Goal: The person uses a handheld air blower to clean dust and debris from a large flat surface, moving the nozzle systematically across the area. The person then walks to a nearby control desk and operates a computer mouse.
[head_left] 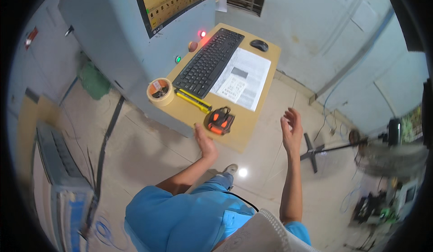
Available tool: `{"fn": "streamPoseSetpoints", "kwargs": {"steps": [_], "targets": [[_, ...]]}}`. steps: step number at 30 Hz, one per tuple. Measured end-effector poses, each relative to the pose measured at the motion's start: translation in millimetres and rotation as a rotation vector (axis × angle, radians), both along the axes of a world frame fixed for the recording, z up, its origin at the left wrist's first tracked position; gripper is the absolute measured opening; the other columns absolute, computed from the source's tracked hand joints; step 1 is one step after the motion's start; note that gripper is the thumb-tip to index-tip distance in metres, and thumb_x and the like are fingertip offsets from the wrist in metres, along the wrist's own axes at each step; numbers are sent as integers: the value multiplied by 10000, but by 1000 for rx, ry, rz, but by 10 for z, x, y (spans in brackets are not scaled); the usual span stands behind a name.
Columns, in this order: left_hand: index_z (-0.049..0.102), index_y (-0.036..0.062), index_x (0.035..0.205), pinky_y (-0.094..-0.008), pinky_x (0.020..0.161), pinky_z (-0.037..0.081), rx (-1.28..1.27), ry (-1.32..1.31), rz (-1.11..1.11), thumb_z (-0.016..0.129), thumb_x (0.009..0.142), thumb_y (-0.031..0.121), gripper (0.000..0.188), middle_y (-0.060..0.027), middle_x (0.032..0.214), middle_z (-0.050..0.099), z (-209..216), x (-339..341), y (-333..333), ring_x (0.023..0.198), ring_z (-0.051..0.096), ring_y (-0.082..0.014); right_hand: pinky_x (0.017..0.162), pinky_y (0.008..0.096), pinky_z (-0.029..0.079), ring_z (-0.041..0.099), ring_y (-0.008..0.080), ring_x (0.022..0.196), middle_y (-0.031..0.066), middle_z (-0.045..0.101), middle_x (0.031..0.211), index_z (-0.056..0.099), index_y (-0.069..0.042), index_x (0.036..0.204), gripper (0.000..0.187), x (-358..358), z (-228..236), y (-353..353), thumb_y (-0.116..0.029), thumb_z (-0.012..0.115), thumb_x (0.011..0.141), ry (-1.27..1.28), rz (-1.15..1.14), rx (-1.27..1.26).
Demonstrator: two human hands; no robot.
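Note:
My left hand (205, 143) is at the near left edge of the small tan shelf (239, 138), its fingers stretched out and holding nothing visible. Just beyond it on the shelf sits a black and orange tape measure (219, 121); whether the fingertips touch the shelf edge I cannot tell. My right hand (292, 128) hangs in the air to the right of the shelf, fingers loosely bent and apart, with nothing in it. A yellow box cutter (194, 101) lies between the tape measure and a black keyboard (208, 62). Beside the keyboard is a printed paper sheet (252, 78).
A roll of tape (160, 92) with small dark things inside stands at the shelf's left corner. A black mouse (259, 45) rests at the far end. Behind rises a grey cabinet with a screen (176, 1) and lit buttons. A pedestal fan (383, 155) stands on the right.

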State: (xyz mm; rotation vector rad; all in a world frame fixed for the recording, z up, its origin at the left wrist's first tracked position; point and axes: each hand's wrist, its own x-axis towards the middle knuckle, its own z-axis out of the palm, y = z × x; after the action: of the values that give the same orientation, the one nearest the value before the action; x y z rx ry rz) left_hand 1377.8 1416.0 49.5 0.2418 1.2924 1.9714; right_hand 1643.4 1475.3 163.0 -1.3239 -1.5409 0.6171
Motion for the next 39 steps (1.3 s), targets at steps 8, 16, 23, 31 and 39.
{"fn": "streamPoseSetpoints", "kwargs": {"steps": [8,16,23,31,39], "targets": [[467,33,1410,-344,1031,515,173,-60,146,385,1121,442,507,-111,1335,570,332,189,11,1210,610,-200,1122,517,422,466,455,1384,279,392,1553,429,-50,1511,769,-210,299,2623,-227,788,854,-530,235,322],[583,18,1327,-317,934,539,50,184,296,366,1138,410,486,-91,1225,652,270,254,-69,1063,644,-152,1152,493,400,451,466,1384,289,428,1513,356,7,1531,909,-442,-65,3811,-211,842,794,-400,581,233],[650,-5,1272,-299,1014,447,-465,318,485,379,1121,313,444,-67,1214,665,600,700,-76,1122,591,-138,1091,497,445,510,465,1311,279,491,1453,473,-91,1488,722,-432,-66,4213,-197,793,850,-413,830,366],[658,-7,1273,-301,1010,435,-663,474,541,375,1118,318,458,-61,1198,686,723,798,11,1110,596,-173,1070,493,470,537,464,1298,290,505,1450,597,-159,1400,473,-408,-229,4314,-160,682,935,-356,810,349],[675,-31,1222,-316,957,457,-666,576,576,401,1100,306,451,-91,1126,710,545,756,-70,1043,598,-173,1052,503,479,555,466,1262,302,529,1411,601,-152,1399,503,-456,-210,4577,-152,699,906,-314,880,342]]}}
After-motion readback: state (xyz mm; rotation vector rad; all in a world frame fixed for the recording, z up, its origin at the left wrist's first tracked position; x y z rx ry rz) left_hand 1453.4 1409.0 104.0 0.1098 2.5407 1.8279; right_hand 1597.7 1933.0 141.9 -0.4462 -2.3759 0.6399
